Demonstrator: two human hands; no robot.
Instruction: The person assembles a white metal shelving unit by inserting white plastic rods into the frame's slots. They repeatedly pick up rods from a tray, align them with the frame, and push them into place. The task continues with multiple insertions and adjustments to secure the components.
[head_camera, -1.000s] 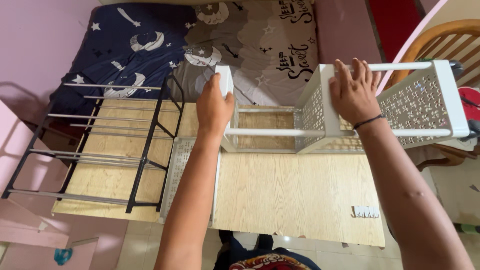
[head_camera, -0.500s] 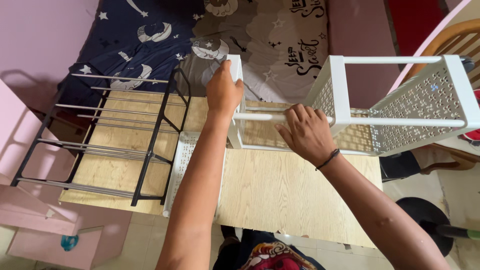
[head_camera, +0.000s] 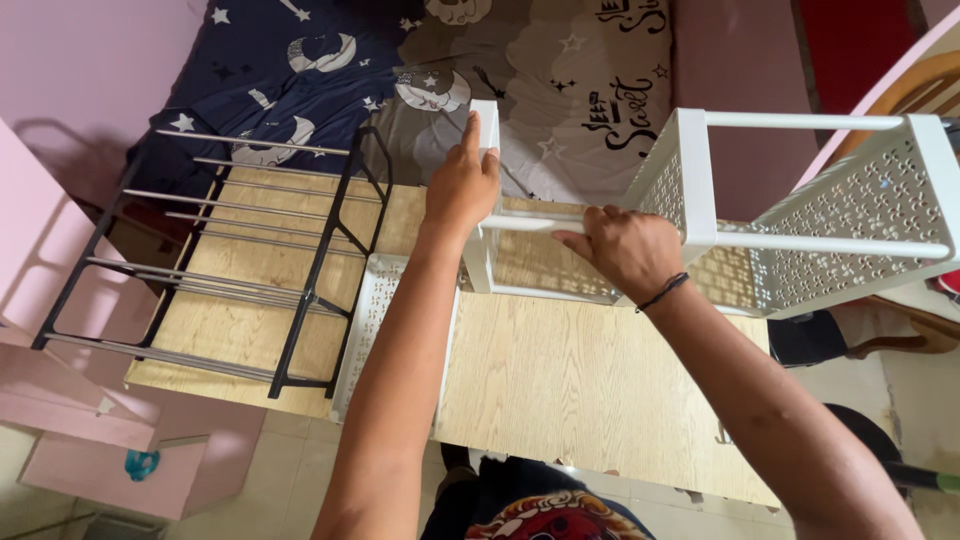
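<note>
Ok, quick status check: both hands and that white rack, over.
Left hand gripping white rack's end post. Right hand closed on its horizontal tube. Black metal rack lies apart, left on the wooden table.

Setting: home bedroom, as I read it from the head camera. Evidence: bed (head_camera: 560, 80) across the top of the frame, with moon-and-star bedding; pink walls (head_camera: 90, 60) at upper left; wooden table (head_camera: 590, 380) at centre; black metal rack (head_camera: 220, 250) at left; wooden chair (head_camera: 915, 90) at upper right; tiled floor (head_camera: 260, 480) below.
</note>
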